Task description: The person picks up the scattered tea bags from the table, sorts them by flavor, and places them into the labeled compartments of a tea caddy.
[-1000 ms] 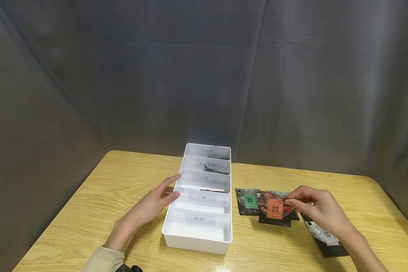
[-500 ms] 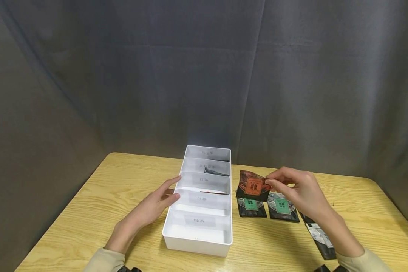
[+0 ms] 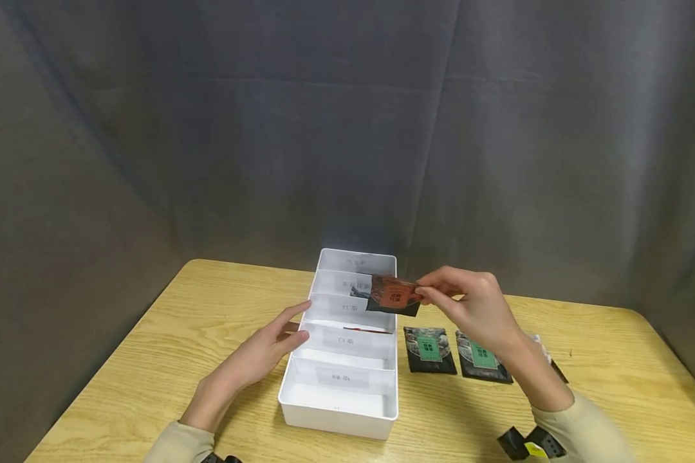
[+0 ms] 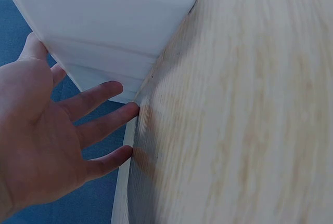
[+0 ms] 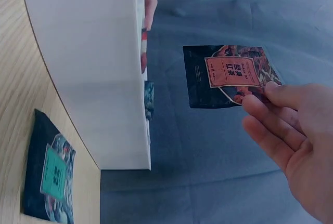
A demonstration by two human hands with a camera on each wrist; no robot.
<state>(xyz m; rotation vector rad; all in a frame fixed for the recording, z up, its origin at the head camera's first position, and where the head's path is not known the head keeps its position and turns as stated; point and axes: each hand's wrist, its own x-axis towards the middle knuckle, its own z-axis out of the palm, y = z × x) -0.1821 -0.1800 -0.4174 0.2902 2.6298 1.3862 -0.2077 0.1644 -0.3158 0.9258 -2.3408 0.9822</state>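
Note:
My right hand (image 3: 469,302) pinches one edge of a black tea bag sachet with a red label (image 3: 395,296), held up over the right side of a white divided box (image 3: 336,418). In the right wrist view the red-labelled sachet (image 5: 229,76) hangs from thumb and fingertips, above the box's rim. My left hand (image 3: 260,350) rests against the box's left side, thumb and index fingertip at the rim. The left wrist view shows that hand (image 4: 67,125) with its fingers spread beside the white wall (image 4: 114,16). Paper labels mark the compartments; dark and red sachet edges show inside some.
Two green-labelled sachets (image 3: 430,349) lie on the wooden table (image 3: 220,296) right of the box. Another sachet (image 3: 558,370) is partly hidden behind my right forearm. A grey curtain (image 3: 347,128) hangs behind the table.
My right hand has lifted the red-labelled sachet off the others and carried it left and up to the box, uncovering a green-labelled sachet. The left hand stays at the box.

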